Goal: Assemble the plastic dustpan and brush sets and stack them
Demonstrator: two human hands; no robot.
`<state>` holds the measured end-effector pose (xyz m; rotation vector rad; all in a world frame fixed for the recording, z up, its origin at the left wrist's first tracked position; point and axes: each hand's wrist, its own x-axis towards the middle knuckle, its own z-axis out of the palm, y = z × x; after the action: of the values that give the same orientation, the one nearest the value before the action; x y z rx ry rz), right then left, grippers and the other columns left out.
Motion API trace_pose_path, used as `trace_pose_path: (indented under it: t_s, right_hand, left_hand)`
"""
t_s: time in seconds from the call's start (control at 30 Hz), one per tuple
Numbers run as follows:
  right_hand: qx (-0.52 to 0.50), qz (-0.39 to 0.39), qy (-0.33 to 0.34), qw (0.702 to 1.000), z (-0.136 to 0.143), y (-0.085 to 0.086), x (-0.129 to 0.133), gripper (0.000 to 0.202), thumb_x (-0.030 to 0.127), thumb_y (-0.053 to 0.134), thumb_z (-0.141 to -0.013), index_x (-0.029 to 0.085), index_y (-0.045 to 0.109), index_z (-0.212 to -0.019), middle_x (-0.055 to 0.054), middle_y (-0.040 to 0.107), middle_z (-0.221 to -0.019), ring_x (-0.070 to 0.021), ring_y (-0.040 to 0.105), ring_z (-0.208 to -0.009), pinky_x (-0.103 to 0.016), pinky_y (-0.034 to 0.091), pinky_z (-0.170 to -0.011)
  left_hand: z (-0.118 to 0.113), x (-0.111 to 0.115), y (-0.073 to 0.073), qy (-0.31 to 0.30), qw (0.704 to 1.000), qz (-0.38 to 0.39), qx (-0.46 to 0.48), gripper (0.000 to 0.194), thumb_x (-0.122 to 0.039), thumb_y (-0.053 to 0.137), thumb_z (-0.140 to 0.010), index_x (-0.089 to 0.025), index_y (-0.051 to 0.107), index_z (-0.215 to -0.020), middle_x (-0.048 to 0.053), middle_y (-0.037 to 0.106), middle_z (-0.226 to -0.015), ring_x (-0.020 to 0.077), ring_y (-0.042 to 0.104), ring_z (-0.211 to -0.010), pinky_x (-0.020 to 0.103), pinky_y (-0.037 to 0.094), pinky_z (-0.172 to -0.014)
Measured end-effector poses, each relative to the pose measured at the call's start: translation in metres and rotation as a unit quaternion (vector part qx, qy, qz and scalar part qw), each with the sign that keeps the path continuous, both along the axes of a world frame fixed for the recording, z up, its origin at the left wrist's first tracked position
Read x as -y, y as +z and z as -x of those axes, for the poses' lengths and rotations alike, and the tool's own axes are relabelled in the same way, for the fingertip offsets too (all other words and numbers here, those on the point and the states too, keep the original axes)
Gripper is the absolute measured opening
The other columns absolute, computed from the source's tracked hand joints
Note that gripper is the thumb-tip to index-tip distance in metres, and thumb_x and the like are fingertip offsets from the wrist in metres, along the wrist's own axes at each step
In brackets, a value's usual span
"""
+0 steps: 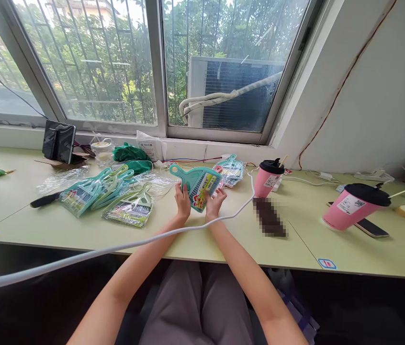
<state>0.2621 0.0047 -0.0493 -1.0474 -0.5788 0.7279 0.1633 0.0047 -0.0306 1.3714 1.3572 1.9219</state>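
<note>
A teal mini dustpan and brush set (191,179) with a colourful label is held up above the table, its handle loop pointing to the upper left. My left hand (183,201) grips its left edge near the handle. Closed on the lower right side, by the label, is my right hand (215,203). To the left lie several similar sets in clear wrap, among them a light green one (130,208) and a teal one (82,191). Another small pile of wrapped sets (231,171) rests behind my right hand.
A white cable (141,240) crosses in front of my forearms. Pink cups (267,179) with black lids stand to the right, one near a phone (372,227). A tablet (59,141), a black-handled item (45,199) and a green plastic bag (132,153) are at left.
</note>
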Motion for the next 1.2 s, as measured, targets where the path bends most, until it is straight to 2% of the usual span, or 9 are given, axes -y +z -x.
trace_pose_path:
  t_s: [0.07, 0.17, 0.23, 0.37, 0.5, 0.6, 1.03, 1.13, 1.2]
  right_hand:
    - [-0.049, -0.032, 0.043, 0.997, 0.001, 0.003, 0.002, 0.071, 0.026, 0.08, -0.061, 0.025, 0.044, -0.122, -0.01, 0.056, -0.133, -0.017, 0.063, -0.103, -0.035, 0.052, -0.091]
    - [-0.123, -0.043, 0.196, 0.972, 0.003, 0.006, 0.003, 0.053, 0.031, 0.078, -0.065, 0.021, 0.055, -0.111, -0.008, 0.069, -0.114, -0.0198, 0.067, -0.097, -0.037, 0.055, -0.087]
    - [-0.15, -0.024, 0.254, 0.955, 0.002, 0.007, 0.002, 0.04, 0.03, 0.078, -0.065, 0.018, 0.061, -0.099, -0.006, 0.074, -0.099, -0.0218, 0.069, -0.091, -0.037, 0.057, -0.083]
    - [-0.161, -0.015, 0.248, 0.955, -0.005, 0.007, -0.001, 0.027, 0.023, 0.077, -0.065, 0.018, 0.067, -0.09, -0.003, 0.076, -0.088, -0.0208, 0.071, -0.084, -0.035, 0.059, -0.08]
    - [-0.184, -0.026, 0.22, 0.958, -0.016, 0.005, -0.005, 0.027, 0.019, 0.076, -0.067, 0.017, 0.068, -0.092, -0.003, 0.075, -0.088, -0.0194, 0.071, -0.083, -0.034, 0.06, -0.078]
    - [-0.21, -0.015, 0.208, 0.955, -0.021, 0.004, -0.006, 0.025, 0.015, 0.074, -0.068, 0.017, 0.066, -0.092, -0.002, 0.075, -0.087, -0.0182, 0.071, -0.08, -0.034, 0.061, -0.076]
    - [-0.229, 0.017, 0.189, 0.955, -0.025, 0.013, 0.003, 0.025, 0.019, 0.069, -0.075, 0.017, 0.065, -0.099, -0.002, 0.075, -0.086, -0.0163, 0.069, -0.075, -0.029, 0.059, -0.068]
    - [-0.219, 0.004, 0.176, 0.96, -0.027, 0.014, 0.005, 0.028, 0.02, 0.071, -0.072, 0.017, 0.065, -0.099, -0.002, 0.075, -0.089, -0.0162, 0.069, -0.076, -0.03, 0.059, -0.071]
    - [-0.218, 0.003, 0.164, 0.962, -0.029, 0.013, 0.005, 0.03, 0.022, 0.073, -0.071, 0.017, 0.066, -0.099, -0.003, 0.075, -0.092, -0.0166, 0.07, -0.078, -0.031, 0.06, -0.073]
  left_hand:
    - [0.0, 0.001, 0.002, -0.007, 1.0, 0.006, 0.007, 0.03, -0.043, 0.04, -0.096, -0.019, 0.053, -0.108, 0.009, 0.065, -0.102, 0.0194, 0.061, -0.09, 0.031, 0.046, -0.083]
    - [0.001, 0.001, 0.002, -0.017, 1.0, 0.012, 0.014, 0.026, -0.039, 0.041, -0.097, -0.02, 0.053, -0.109, 0.008, 0.064, -0.102, 0.0187, 0.06, -0.092, 0.03, 0.046, -0.084]
    - [0.003, -0.001, 0.002, -0.021, 0.999, 0.024, 0.027, 0.024, -0.038, 0.041, -0.097, -0.02, 0.052, -0.109, 0.008, 0.064, -0.103, 0.0184, 0.06, -0.094, 0.031, 0.046, -0.085]
    - [0.005, -0.004, 0.002, -0.056, 0.996, 0.032, 0.065, 0.027, -0.042, 0.045, -0.095, -0.02, 0.048, -0.11, 0.008, 0.062, -0.108, 0.0191, 0.061, -0.101, 0.032, 0.047, -0.089]
    - [0.004, -0.004, 0.003, -0.2, 0.978, 0.032, 0.044, 0.067, -0.045, 0.076, -0.071, -0.019, 0.039, -0.121, 0.01, 0.06, -0.113, 0.024, 0.062, -0.104, 0.037, 0.05, -0.089]
    - [0.004, -0.007, 0.0, -0.249, 0.968, 0.035, 0.012, 0.084, -0.041, 0.085, -0.057, -0.018, 0.037, -0.121, 0.012, 0.058, -0.116, 0.0276, 0.061, -0.109, 0.04, 0.049, -0.092]
    - [-0.001, -0.007, -0.008, -0.213, 0.974, 0.044, -0.067, 0.081, -0.041, 0.084, -0.06, -0.019, 0.038, -0.123, 0.01, 0.061, -0.11, 0.0276, 0.061, -0.107, 0.041, 0.048, -0.091]
    - [0.0, -0.003, -0.002, -0.226, 0.97, 0.038, -0.085, 0.065, -0.047, 0.07, -0.078, -0.02, 0.038, -0.126, 0.01, 0.062, -0.111, 0.025, 0.062, -0.104, 0.039, 0.048, -0.091]
    - [0.008, -0.007, 0.004, -0.176, 0.98, 0.009, -0.09, 0.049, -0.046, 0.052, -0.091, -0.021, 0.036, -0.131, 0.011, 0.061, -0.115, 0.0229, 0.061, -0.105, 0.04, 0.046, -0.094]
